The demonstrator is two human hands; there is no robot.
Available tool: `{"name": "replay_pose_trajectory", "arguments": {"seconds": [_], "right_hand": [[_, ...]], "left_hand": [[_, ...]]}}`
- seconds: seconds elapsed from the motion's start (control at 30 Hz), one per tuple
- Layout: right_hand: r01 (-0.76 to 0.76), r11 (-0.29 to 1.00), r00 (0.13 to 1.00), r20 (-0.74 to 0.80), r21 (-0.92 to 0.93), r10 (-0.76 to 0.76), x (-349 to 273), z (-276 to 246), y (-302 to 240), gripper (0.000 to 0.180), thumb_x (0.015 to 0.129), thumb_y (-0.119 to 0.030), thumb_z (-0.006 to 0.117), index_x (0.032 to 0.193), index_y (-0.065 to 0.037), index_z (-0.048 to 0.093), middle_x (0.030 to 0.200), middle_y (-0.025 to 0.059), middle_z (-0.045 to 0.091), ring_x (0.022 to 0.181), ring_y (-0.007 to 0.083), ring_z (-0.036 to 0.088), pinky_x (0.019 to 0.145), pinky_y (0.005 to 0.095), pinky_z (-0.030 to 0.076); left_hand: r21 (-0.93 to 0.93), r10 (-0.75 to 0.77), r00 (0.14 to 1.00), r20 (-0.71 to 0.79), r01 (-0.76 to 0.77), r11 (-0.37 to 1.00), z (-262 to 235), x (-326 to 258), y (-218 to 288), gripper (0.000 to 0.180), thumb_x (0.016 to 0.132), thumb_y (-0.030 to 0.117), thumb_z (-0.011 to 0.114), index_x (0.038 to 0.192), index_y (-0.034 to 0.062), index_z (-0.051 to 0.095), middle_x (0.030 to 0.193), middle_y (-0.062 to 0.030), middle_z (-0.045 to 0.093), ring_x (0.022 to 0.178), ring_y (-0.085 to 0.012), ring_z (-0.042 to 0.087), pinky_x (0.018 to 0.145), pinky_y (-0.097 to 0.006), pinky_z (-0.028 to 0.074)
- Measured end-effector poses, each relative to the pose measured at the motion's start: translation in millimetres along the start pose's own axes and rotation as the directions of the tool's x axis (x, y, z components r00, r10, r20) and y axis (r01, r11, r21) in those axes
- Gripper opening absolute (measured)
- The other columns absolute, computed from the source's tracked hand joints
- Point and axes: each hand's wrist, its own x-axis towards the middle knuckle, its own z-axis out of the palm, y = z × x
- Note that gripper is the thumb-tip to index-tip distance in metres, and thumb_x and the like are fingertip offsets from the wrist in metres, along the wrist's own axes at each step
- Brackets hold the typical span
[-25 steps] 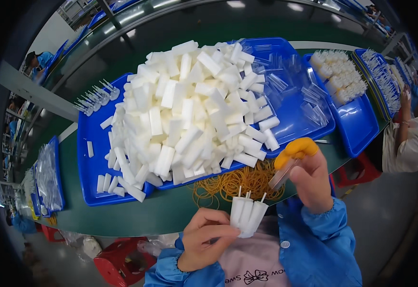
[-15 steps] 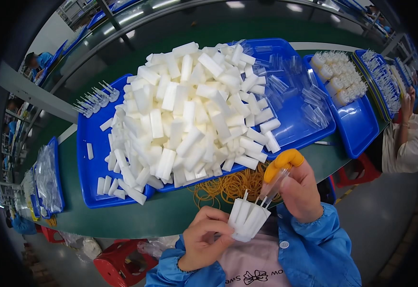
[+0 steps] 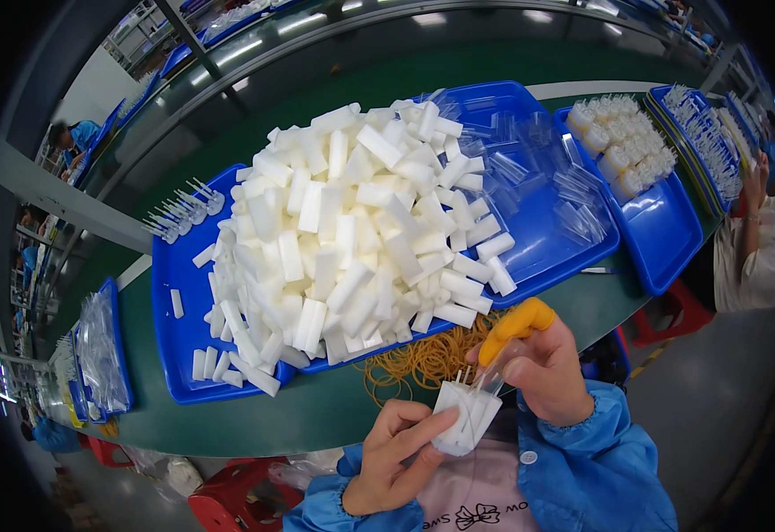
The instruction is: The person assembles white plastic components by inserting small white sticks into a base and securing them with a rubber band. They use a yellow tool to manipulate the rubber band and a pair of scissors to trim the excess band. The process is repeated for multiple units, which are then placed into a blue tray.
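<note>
My left hand (image 3: 394,459) grips a cluster of white foam pieces (image 3: 469,424) from its left side, index finger lying across the front. Thin pale prongs (image 3: 463,376) stick up from the cluster's top. In my right hand (image 3: 545,371), pinched between thumb and a forefinger in an orange finger cot (image 3: 517,330), is a clear plastic strip or sleeve (image 3: 497,367). Its lower end meets the top of the cluster; whether it goes inside, I cannot tell. Just beyond my hands lies a heap of tan rubber bands (image 3: 412,362), partly under the foam tray.
A tall pile of white foam blocks (image 3: 343,230) fills a blue tray (image 3: 183,310). Clear plastic pieces (image 3: 573,199) lie in the blue tray (image 3: 547,253) to its right. White pronged parts (image 3: 183,208) stand at far left. Another person's arm (image 3: 751,208) shows at right.
My left index finger has moved across the front of the foam cluster. My right hand has come slightly lower and left, bringing the clear piece closer to the cluster's top. The view has shifted a little.
</note>
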Motion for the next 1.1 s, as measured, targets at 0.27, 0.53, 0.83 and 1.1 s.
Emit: {"name": "replay_pose_trajectory", "arguments": {"seconds": [0.27, 0.53, 0.83, 1.1], "right_hand": [[-0.058, 0.994, 0.982, 0.182, 0.088, 0.042, 2, -15, 0, 0.034, 0.081, -0.004, 0.067, 0.107, 0.0, 0.047, 0.1, 0.0111, 0.059, 0.088, 0.0168, 0.061, 0.078, 0.0305, 0.05], [0.215, 0.956, 0.961, 0.217, -0.2, -0.17, 6, -18, -6, 0.03, 0.079, -0.006, 0.07, 0.104, 0.002, 0.056, 0.1, 0.01, 0.059, 0.091, 0.0173, 0.059, 0.084, 0.0309, 0.046], [0.134, 0.955, 0.984, 0.15, -0.266, -0.097, -1, -16, -18, 0.026, 0.08, -0.007, 0.069, 0.102, 0.003, 0.061, 0.102, 0.0097, 0.06, 0.095, 0.0166, 0.056, 0.087, 0.0301, 0.043], [0.288, 0.767, 0.941, 0.32, -0.574, -0.114, 9, -19, -34, 0.022, 0.071, -0.012, 0.075, 0.088, -0.001, 0.066, 0.098, 0.0101, 0.062, 0.094, 0.022, 0.058, 0.091, 0.0337, 0.04]], "left_hand": [[-0.092, -0.043, 0.995, 0.093, 0.052, 0.994, 1, 7, -6, 0.034, 0.084, 0.0, 0.059, 0.118, -0.0003, 0.057, 0.1, -0.0102, 0.047, 0.085, -0.0168, 0.049, 0.072, -0.026, 0.042], [-0.245, -0.13, 0.955, -0.265, 0.064, 0.967, 6, -1, -7, 0.02, 0.08, 0.001, 0.066, 0.099, -0.0002, 0.063, 0.099, -0.01, 0.049, 0.087, -0.0154, 0.05, 0.076, -0.026, 0.041], [-0.209, -0.075, 0.978, -0.192, 0.034, 0.977, 1, -8, -3, 0.024, 0.071, -0.003, 0.072, 0.093, 0.0025, 0.066, 0.096, -0.0106, 0.056, 0.083, -0.0157, 0.053, 0.072, -0.026, 0.042], [0.13, 0.034, 0.975, -0.219, -0.005, 0.992, -6, -14, 6, 0.027, 0.067, -0.005, 0.075, 0.092, 0.0014, 0.066, 0.091, -0.012, 0.061, 0.074, -0.0163, 0.059, 0.062, -0.024, 0.046]]}}
